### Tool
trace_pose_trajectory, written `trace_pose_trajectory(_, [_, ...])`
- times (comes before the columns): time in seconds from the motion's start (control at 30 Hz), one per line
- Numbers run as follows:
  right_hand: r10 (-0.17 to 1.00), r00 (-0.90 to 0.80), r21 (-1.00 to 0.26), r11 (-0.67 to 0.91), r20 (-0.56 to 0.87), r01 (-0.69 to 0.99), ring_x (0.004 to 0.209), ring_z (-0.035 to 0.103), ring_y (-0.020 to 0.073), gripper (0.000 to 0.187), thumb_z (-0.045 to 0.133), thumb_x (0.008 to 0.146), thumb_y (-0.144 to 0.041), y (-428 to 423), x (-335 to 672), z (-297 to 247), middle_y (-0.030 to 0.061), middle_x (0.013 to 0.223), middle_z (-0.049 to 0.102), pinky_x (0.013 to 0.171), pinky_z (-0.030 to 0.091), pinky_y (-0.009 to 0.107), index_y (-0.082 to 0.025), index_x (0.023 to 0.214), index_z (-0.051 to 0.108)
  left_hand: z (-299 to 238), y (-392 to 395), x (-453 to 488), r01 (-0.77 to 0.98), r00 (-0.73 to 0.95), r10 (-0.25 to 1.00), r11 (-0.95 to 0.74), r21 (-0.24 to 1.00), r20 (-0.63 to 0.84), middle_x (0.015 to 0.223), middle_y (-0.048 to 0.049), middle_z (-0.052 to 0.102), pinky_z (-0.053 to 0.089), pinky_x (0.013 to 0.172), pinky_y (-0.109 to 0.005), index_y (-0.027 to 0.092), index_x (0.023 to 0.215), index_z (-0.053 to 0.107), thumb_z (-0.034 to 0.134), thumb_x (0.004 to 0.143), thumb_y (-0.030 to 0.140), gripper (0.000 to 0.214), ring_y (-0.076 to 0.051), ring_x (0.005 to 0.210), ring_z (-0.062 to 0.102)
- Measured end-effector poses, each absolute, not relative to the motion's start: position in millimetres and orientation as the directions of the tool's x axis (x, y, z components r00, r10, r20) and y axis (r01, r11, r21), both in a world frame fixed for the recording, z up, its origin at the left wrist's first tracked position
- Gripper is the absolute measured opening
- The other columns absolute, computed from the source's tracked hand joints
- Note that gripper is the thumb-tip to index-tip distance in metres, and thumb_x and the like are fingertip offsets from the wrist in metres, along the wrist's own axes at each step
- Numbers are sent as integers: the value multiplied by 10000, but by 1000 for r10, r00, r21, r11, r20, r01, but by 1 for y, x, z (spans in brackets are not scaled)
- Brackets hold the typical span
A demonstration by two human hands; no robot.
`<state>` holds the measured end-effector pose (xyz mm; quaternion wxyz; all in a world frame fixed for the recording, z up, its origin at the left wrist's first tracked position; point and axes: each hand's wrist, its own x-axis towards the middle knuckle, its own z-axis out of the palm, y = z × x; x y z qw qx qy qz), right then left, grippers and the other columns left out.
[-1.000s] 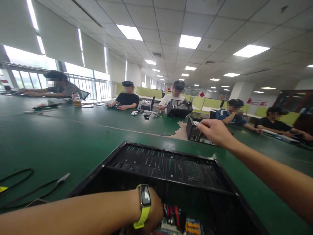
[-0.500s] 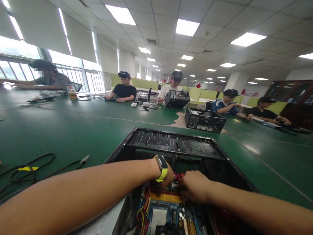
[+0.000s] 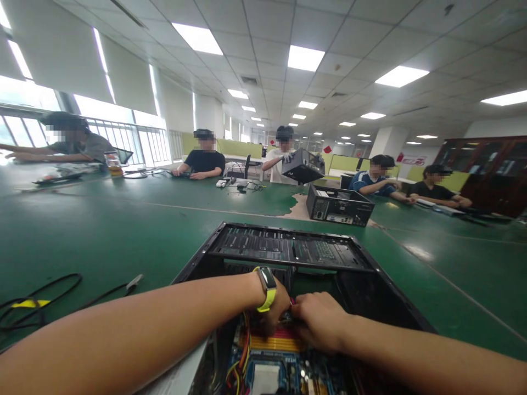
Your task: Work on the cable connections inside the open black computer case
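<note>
An open black computer case (image 3: 284, 247) lies in front of me, with a blue motherboard (image 3: 269, 359) inside. Both hands are over the board's far edge, beside yellow and red memory slots (image 3: 275, 341). My left hand (image 3: 280, 302), with a yellow-banded watch (image 3: 267, 285) at the wrist, is bent downward; its fingertips are hidden and blurred. My right hand (image 3: 319, 318) curls closed next to it. A bit of red cable (image 3: 292, 302) shows between the hands, seemingly pinched by both. Loose red and yellow power wires (image 3: 242, 351) run along the board's left side.
Black cords (image 3: 61, 285) lie on the green table (image 3: 123, 236) at the left. A second computer case (image 3: 340, 206) stands beyond mine. Across the table a gloved person holds up another case (image 3: 303, 165); several other people sit around the table.
My hands have drawn slightly closer together, and less red cable shows between them. The view has shifted a little. The person opposite has tilted the case they hold.
</note>
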<state>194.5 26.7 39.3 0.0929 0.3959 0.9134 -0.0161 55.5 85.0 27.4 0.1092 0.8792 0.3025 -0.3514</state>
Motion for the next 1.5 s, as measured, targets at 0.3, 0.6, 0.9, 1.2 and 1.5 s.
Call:
trace_pose_trajectory(0.3, [744, -631, 32, 653, -220, 757, 856, 649, 315, 333, 485, 742, -373, 23, 186, 42, 141, 937, 682, 712, 502, 405, -162, 881, 703, 20, 88, 58, 643, 536, 450, -766, 0, -714, 393, 30, 546, 457, 536, -300, 209, 409, 550, 802, 387, 263, 259, -191, 498, 569])
trace_pose_trajectory(0.6, [750, -603, 110, 647, -272, 755, 859, 651, 324, 292, 583, 695, -297, 26, 181, 44, 152, 930, 681, 725, 521, 405, -134, 909, 696, 4, 100, 53, 644, 546, 441, -765, 20, -713, 336, 56, 514, 405, 441, -252, 209, 395, 554, 816, 368, 296, 277, -152, 399, 525])
trace_pose_trajectory(0.9, [761, -604, 130, 641, -237, 757, 833, 656, 320, 273, 556, 721, -291, 26, 181, 41, 152, 908, 684, 708, 532, 418, -138, 896, 699, 15, 93, 56, 677, 469, 471, -735, -39, -748, 528, 16, 638, 470, 560, -287, 203, 470, 558, 791, 427, 212, 237, -204, 605, 616])
trace_pose_trajectory(1.2, [761, -603, 135, 641, -239, 755, 803, 661, 327, 237, 584, 713, -299, 29, 183, 36, 142, 866, 689, 693, 543, 433, -147, 846, 708, 25, 88, 60, 651, 466, 456, -757, -55, -759, 509, 20, 618, 479, 583, -274, 197, 445, 551, 763, 494, 181, 218, -196, 637, 617])
trace_pose_trajectory(1.5, [761, -604, 126, 641, -238, 757, 817, 658, 326, 242, 608, 681, -273, 28, 181, 41, 141, 878, 688, 717, 540, 430, -142, 859, 705, 28, 87, 59, 681, 480, 464, -732, -17, -744, 437, 39, 577, 477, 580, -272, 198, 414, 529, 786, 426, 143, 263, -183, 573, 597])
